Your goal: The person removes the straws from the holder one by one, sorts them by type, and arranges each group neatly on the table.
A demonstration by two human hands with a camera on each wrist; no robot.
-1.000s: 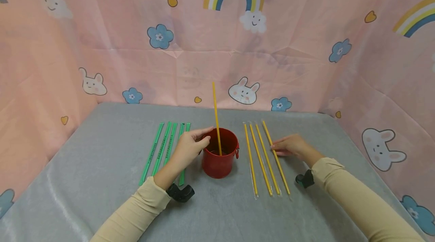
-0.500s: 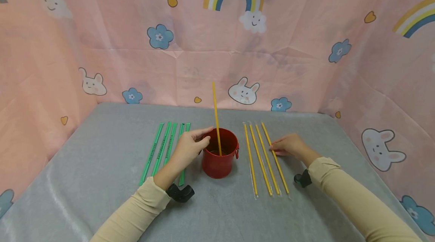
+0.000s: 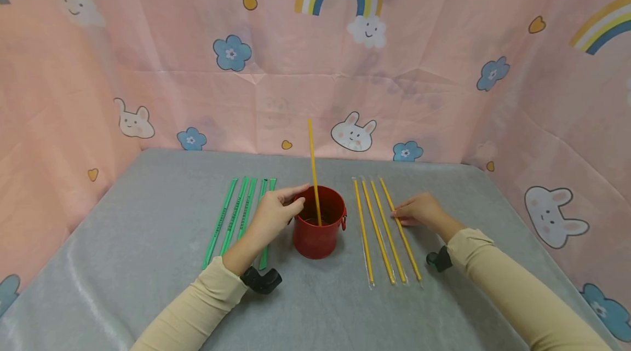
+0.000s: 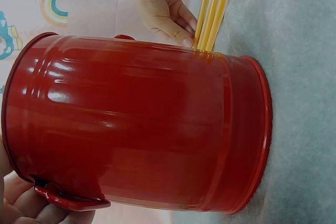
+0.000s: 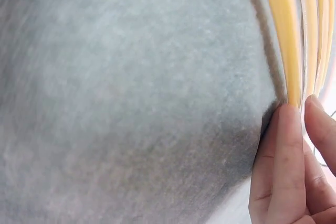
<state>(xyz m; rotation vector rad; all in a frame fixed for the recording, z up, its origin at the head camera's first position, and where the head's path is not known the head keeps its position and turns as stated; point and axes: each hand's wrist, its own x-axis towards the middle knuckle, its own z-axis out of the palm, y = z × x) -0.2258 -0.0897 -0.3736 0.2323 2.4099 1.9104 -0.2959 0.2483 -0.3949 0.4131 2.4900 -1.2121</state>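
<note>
A small red metal bucket (image 3: pixel 315 241) stands upright on the table with one yellow drinking straw (image 3: pixel 314 170) leaning up out of it. My left hand (image 3: pixel 273 211) holds the bucket's left rim; in the left wrist view its curled fingers (image 4: pixel 31 205) lie by the bucket's small side handle (image 4: pixel 71 200). On the right, several yellow straws in clear wrappers lie side by side. My right hand (image 3: pixel 421 211) pinches the rightmost wrapped yellow straw (image 3: pixel 408 247) near its middle. In the right wrist view, the fingertips (image 5: pixel 289 116) meet at that straw (image 5: pixel 286 30).
Several green-wrapped straws (image 3: pixel 224 222) lie left of the bucket, partly hidden behind my left hand. Other yellow straws (image 3: pixel 366 230) lie between the bucket and my right hand. A pink printed cloth (image 3: pixel 296 93) rises behind the grey-covered table (image 3: pixel 162 203).
My right hand and the rightmost yellow straw have shifted slightly left, toward the other yellow straws. The left hand and the bucket have stayed in place.
</note>
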